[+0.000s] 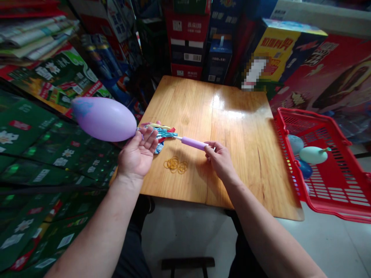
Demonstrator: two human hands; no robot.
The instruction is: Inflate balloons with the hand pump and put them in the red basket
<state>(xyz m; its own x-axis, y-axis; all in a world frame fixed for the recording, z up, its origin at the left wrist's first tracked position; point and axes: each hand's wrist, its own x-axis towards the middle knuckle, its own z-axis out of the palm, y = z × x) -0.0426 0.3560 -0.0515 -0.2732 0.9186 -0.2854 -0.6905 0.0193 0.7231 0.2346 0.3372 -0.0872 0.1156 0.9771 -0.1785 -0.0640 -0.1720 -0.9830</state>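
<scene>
Though mostly lilac, a plump blue-tipped balloon in left hand's pinch, pump in right hand's.

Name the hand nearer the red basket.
Right. The right hand is left of the red basket, apart from it; the left hand is farther left, at the purple balloon.

Head-worn view, forward and down over a nearby table
</scene>
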